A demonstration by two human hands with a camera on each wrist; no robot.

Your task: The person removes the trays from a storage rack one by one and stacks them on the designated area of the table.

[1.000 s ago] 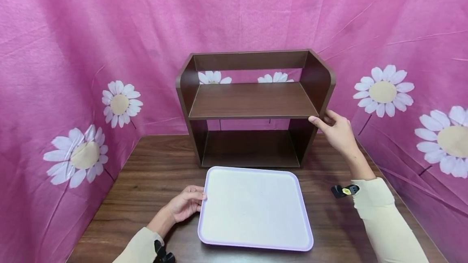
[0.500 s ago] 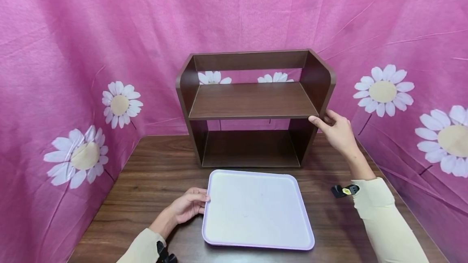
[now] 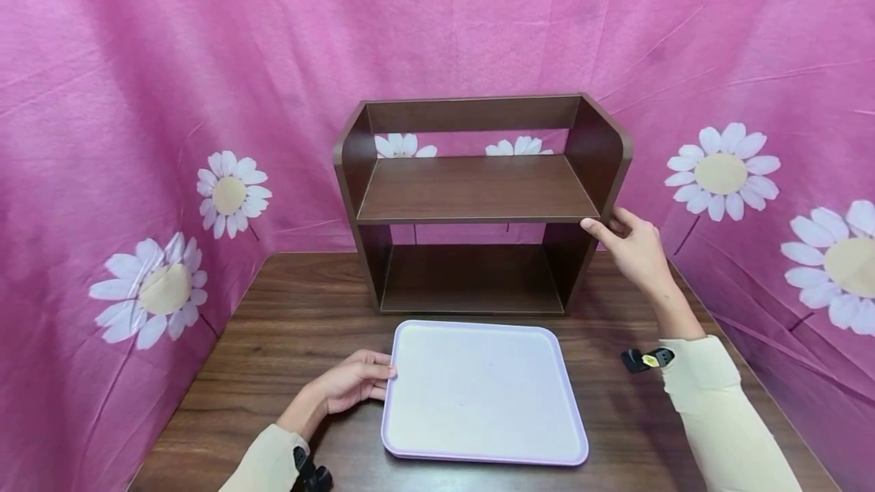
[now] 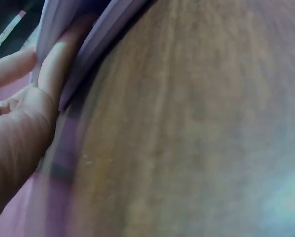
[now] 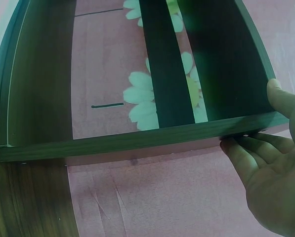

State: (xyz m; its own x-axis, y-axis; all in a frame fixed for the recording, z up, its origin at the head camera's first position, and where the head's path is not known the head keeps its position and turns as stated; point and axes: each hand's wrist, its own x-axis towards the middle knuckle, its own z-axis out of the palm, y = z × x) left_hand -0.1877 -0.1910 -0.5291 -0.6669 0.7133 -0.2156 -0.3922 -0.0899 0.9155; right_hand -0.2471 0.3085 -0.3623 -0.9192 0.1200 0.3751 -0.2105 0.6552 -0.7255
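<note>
A pale lavender-white rectangular tray (image 3: 485,393) lies level at the front of the table, before the shelf. My left hand (image 3: 354,383) pinches its left rim, thumb on top and fingers partly hidden beneath. In the left wrist view, my left hand (image 4: 26,118) has a finger between two lavender edges of the tray (image 4: 100,39); whether these belong to a second tray I cannot tell. A dark brown two-tier shelf (image 3: 478,188) stands behind. My right hand (image 3: 636,249) grips its right side panel, thumb on the front edge, fingers round the outside, as the right wrist view also shows.
The brown wood-grain table (image 3: 294,310) carries the shelf, whose tiers have open backs. A pink curtain (image 3: 437,21) printed with white daisies encloses the table at the back and both sides. A small black device (image 3: 645,360) is strapped at the right wrist.
The tray and my left hand have shifted slightly to the right, and the tray's far edge sits a little lower in view. My right hand keeps its grip on the shelf.
</note>
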